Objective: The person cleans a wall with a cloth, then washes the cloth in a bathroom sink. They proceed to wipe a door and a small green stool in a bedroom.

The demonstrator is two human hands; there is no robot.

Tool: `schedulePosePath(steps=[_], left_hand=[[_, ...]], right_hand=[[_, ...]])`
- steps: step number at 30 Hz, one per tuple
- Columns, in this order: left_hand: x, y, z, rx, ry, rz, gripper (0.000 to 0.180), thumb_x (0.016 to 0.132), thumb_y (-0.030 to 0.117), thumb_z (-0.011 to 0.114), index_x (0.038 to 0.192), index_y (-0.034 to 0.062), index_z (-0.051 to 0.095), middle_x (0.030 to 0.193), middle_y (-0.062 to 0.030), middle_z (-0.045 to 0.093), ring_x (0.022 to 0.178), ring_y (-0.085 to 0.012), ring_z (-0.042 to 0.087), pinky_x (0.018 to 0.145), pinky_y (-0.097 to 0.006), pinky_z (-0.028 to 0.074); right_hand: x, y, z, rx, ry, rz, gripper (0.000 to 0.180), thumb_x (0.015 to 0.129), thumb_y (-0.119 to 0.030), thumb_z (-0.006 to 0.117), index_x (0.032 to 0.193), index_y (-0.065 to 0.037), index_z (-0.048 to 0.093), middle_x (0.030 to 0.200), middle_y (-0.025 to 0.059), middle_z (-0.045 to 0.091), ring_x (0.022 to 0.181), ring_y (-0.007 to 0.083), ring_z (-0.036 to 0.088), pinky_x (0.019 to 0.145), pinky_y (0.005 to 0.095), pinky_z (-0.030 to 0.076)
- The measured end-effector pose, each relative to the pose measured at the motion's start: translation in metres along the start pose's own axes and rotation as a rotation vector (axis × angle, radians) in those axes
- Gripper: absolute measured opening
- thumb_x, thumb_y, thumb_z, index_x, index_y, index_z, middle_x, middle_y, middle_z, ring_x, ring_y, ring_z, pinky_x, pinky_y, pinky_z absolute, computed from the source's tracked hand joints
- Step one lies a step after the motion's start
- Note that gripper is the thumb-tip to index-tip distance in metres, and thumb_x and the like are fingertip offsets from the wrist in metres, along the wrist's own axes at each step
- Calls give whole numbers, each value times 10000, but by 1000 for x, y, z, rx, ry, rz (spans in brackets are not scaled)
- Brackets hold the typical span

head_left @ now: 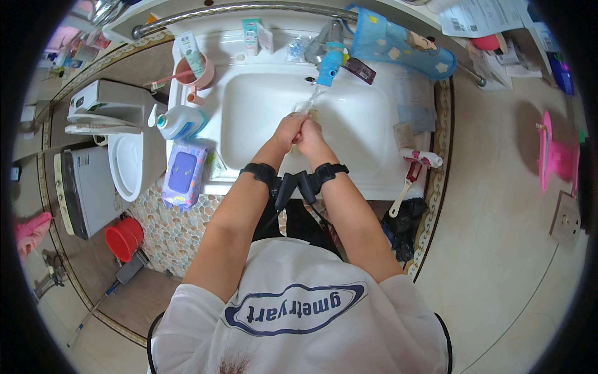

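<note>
My left hand [288, 129] and my right hand [309, 134] press together over the white sink basin [249, 103]. Water runs from the tap's blue spout extender [332, 61] onto them. Both hands look closed, with fingers curled inward and mostly hidden. Something pale shows at their far side, but splashing water blurs it and I cannot make out what it is. Black straps with dark modules circle both wrists.
Left of the basin are a pump bottle [179, 123], a pack of wipes [184, 172] and a pink cup [199, 71] holding a tube. A brush [408, 184] lies at the right rim. A blue patterned cloth [398, 47] hangs from the metal rail [249, 9].
</note>
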State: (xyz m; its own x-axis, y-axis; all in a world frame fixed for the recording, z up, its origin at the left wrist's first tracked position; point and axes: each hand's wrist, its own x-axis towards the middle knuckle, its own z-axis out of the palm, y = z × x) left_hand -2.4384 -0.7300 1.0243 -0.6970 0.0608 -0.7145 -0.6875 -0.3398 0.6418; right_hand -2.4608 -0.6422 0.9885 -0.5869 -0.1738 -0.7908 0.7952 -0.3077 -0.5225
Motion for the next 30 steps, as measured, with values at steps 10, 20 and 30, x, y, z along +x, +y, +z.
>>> schedulePosePath(steps=[10,20,30], left_hand=[[10,-19,21,-224,-26,80,671,945,509,587,1377,7,476,1205,-143,613,1053,-230,620,892,-339,515],[44,-54,-23,1058,396,178,851,829,531,686,1335,-121,479,1270,-256,606,1201,-336,578,951,-352,488],[53,-90,-27,976,135,34,382,764,338,769,1000,40,726,866,-96,733,775,-212,693,720,-350,543]], right_hand=[[11,12,-9,-986,243,-638,340,983,-339,492,981,-37,648,938,213,686,927,407,640,798,482,496],[-6,16,-80,-1509,30,-544,433,836,-262,690,1202,-63,571,1108,171,667,1028,352,643,883,453,515],[7,27,-85,-804,-63,-22,655,807,-228,762,1400,-111,511,1018,157,689,890,295,676,796,360,535]])
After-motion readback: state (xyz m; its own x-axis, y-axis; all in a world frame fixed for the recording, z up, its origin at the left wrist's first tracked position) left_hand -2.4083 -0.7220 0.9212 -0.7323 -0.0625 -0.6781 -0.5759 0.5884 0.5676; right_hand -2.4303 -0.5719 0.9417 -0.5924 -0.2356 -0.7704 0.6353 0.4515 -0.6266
